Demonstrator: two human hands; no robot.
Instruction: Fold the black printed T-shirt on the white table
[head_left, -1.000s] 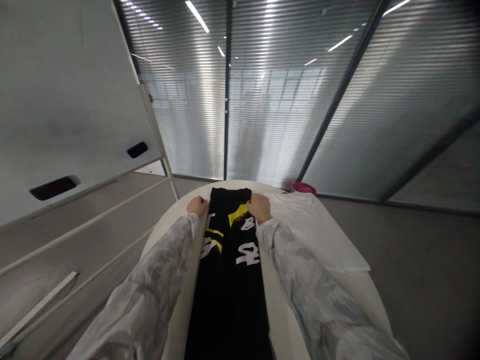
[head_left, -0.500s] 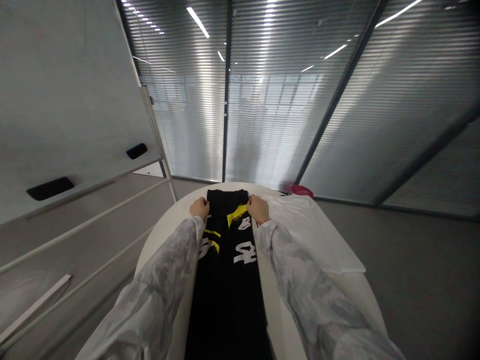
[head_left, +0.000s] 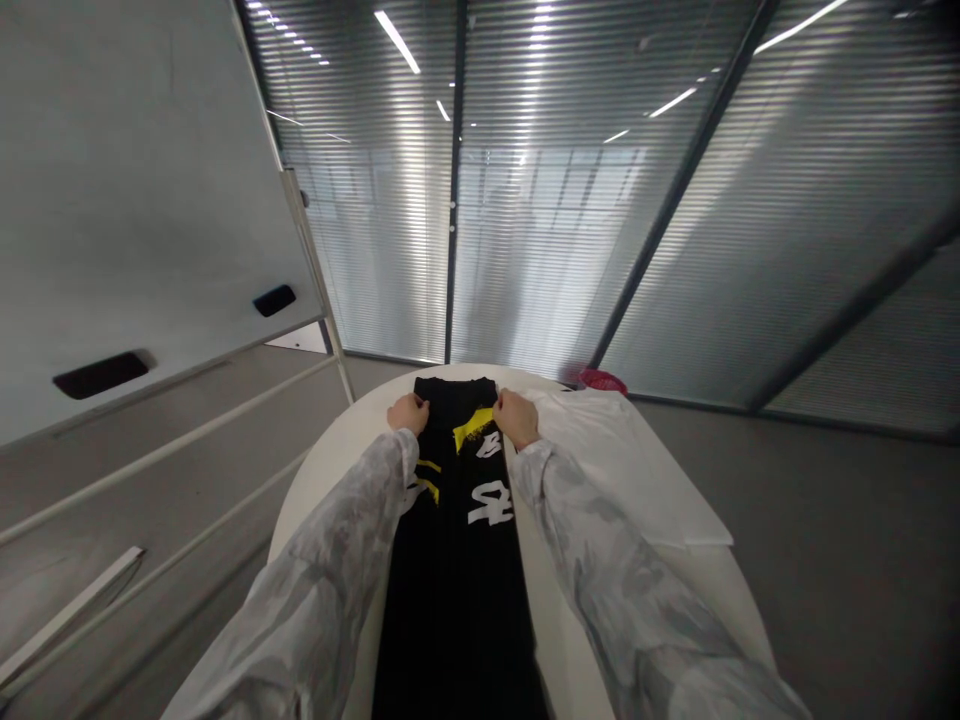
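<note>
A black garment (head_left: pixel 457 560) with yellow and white print lies folded into a long strip down the middle of a round white table (head_left: pixel 330 470). My left hand (head_left: pixel 409 413) is closed on the strip's left edge near its far end. My right hand (head_left: pixel 516 417) is closed on the right edge at about the same distance. Both arms are stretched out in light grey patterned sleeves.
A white garment (head_left: pixel 637 470) lies flat on the table's right side. Beyond its far corner shows a red object (head_left: pixel 604 381). A whiteboard on a metal stand (head_left: pixel 150 200) leans at the left. Glass walls with blinds stand behind the table. Grey floor surrounds it.
My left hand has slid a little to the right, onto the black garment's left edge. My right hand has barely moved. The view has shifted slightly.
</note>
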